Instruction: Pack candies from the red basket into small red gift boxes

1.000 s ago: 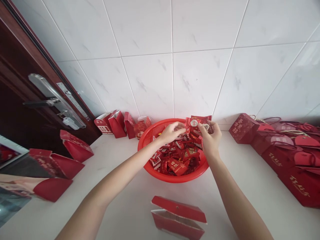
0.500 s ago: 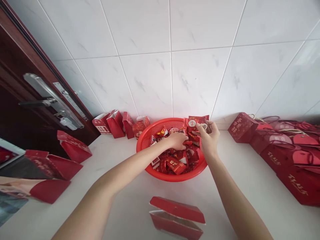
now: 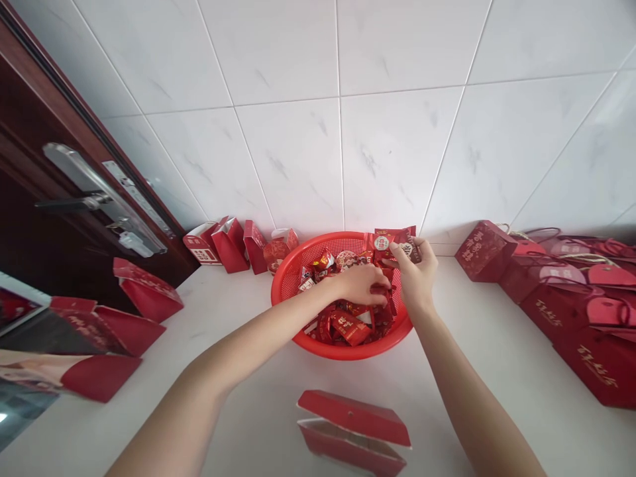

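A red plastic basket [image 3: 283, 291] stands by the wall with a heap of wrapped sweets [image 3: 350, 327] in it, mostly in red wrappers. My left hand [image 3: 365, 285] reaches into it from the left, touching the sweets. Its fingers are bent and a little apart, and their tips are partly hidden among the wrappers. Over the basket's right rim, my right hand [image 3: 417, 271] is closed on red candy packets [image 3: 392, 242], its thumb pressed on their front. Nearer to me stands a red gift box [image 3: 352, 434] with its top gaping.
Several small red boxes [image 3: 231, 245] line the wall left of the basket. More red boxes [image 3: 142, 291] lie at the table's left edge beside a dark door [image 3: 59, 218]. Red gift bags [image 3: 571, 318] with cord handles crowd the right side of the white table [image 3: 248, 397].
My left hand has shifted slightly right within the basket, further over the sweets. My right hand keeps its hold on the packets, nearly still.
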The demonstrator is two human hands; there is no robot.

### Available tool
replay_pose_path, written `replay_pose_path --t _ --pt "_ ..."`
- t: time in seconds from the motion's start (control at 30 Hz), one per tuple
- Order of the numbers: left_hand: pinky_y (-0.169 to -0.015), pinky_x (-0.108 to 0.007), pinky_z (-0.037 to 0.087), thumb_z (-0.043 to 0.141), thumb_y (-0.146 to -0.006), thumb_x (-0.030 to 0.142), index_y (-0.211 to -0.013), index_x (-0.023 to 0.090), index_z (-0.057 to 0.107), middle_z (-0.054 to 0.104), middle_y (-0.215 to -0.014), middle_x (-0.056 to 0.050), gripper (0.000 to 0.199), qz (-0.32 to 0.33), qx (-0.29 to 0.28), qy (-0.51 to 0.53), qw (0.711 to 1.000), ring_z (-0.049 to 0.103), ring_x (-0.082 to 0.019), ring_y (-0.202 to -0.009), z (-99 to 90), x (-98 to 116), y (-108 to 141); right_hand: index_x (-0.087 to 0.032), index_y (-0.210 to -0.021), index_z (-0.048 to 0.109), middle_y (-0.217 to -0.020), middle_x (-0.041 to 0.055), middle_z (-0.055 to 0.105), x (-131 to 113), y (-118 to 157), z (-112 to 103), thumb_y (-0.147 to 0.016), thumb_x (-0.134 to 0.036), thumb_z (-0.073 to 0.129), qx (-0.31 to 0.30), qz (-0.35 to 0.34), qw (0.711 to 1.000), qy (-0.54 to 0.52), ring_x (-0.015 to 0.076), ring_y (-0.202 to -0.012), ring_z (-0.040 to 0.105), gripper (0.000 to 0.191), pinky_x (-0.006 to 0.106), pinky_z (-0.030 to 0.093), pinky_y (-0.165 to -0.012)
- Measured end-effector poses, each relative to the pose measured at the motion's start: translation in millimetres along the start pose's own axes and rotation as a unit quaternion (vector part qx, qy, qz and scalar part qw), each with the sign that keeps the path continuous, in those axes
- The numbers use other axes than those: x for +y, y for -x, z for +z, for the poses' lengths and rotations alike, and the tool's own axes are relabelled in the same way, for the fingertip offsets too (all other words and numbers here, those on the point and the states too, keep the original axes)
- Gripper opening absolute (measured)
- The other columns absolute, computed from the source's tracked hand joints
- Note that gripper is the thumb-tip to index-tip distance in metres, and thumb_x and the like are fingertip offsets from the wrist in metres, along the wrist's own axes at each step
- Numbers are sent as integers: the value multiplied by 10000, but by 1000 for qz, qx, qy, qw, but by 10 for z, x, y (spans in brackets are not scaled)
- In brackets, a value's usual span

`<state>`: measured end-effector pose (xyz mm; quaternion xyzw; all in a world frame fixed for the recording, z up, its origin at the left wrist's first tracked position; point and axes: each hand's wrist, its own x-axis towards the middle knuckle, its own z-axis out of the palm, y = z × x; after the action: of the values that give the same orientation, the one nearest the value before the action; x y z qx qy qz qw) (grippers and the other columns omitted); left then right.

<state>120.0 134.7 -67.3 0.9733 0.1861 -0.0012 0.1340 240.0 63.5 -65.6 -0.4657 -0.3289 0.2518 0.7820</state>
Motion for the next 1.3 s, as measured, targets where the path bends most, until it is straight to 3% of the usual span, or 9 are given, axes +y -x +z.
replay_pose_path --t 0.1,0.23,0.33,0.7,0.9,1.03,1.13,1.2,1.3 --pt "-939 -399 498 784 -770 457 -1181 229 736 734 -1128 -125 472 -14 -50 -50 997 670 -332 -1073 78 112 -43 -225 -844 571 -715 -66 576 -5 6 1 -679 -427 820 1 3 1000 4 138 -662 601 361 345 648 -654" --pt "-820 -363 503 726 -786 357 -893 229 732 744 -879 -68 166 -122 -92 -74 986 698 -292 -889 -44 69 -1 -230 -841 566 -703 -70 563 -10 10 -1 -682 -431 813 0 2 1000 5 136 -649 601 356 333 640 -633" --pt "-758 -331 496 726 -774 363 -758 223 682 743 -848 -53 148 -205 -89 -50 973 701 -275 -861 -205 -51 78 -233 -832 557 -697 -67 555 -17 12 -1 -689 -426 810 -6 3 1000 6 138 -642 606 349 309 626 -596" --pt "-885 -403 544 719 -773 363 -928 213 734 770 -1006 -125 217 -349 -60 -69 933 720 -351 -1029 -393 -49 198 -225 -857 572 -712 -69 563 -18 5 -11 -674 -413 805 4 12 1000 10 132 -619 609 351 320 629 -607" --pt "-893 -455 555 775 -723 310 -958 159 740 763 -1058 -200 281 -417 -89 -101 899 724 -385 -1019 -433 -39 231 -230 -847 568 -699 -66 560 -10 4 0 -679 -415 802 4 5 1000 8 136 -613 592 343 321 620 -587" --pt "-978 -520 512 682 -822 283 -1077 153 728 749 -1112 -200 290 -380 -57 -112 916 692 -382 -1094 -397 16 263 -228 -839 569 -701 -64 563 -12 -1 9 -681 -410 804 0 3 1000 7 132 -619 584 336 317 631 -597" --pt "-1052 -540 454 605 -872 218 -1180 187 708 705 -1247 -179 326 -307 -28 -132 942 594 -380 -1255 -336 37 242 -220 -840 576 -720 -65 568 -11 -3 11 -681 -406 809 -2 0 1000 6 126 -632 585 337 320 642 -617" --pt "-1035 -462 469 617 -845 172 -1140 201 734 706 -1238 -145 318 -211 -28 -125 969 598 -347 -1237 -282 10 206 -217 -839 576 -721 -68 564 -5 -5 8 -680 -402 812 -1 -1 1000 3 120 -624 578 340 315 641 -612" --pt "-889 -316 508 673 -818 211 -1055 205 756 747 -1071 -71 251 -85 -69 -38 993 681 -257 -1020 -198 -53 143 -217 -844 577 -713 -68 565 6 -9 1 -687 -398 809 -3 -2 1000 5 118 -615 575 334 301 628 -592"
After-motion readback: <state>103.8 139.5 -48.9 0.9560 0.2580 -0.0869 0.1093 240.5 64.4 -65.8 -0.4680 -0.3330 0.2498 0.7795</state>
